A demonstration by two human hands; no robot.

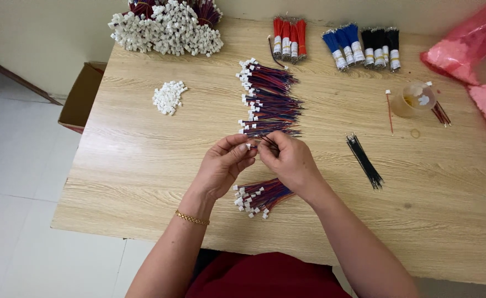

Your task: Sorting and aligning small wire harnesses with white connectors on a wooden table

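My left hand (225, 164) pinches a small white plastic connector (248, 146) between thumb and fingers. My right hand (289, 160) holds thin dark wires (267, 140) right up against that connector; the two hands touch above the wooden table (143, 165). Just beyond the hands lies a row of finished red, blue and black wire leads with white connectors (268, 99). Under my wrists sits a smaller bunch of the same leads (259, 197).
Loose white connectors (168, 96) lie at the left. A large heap of connector leads (168, 25) is at the back. Bundles of red (288, 37), blue (342, 44) and black wires (381, 47), loose black wires (364, 160), a clear cup (414, 99), pink bags (475, 49), a cardboard box (83, 96).
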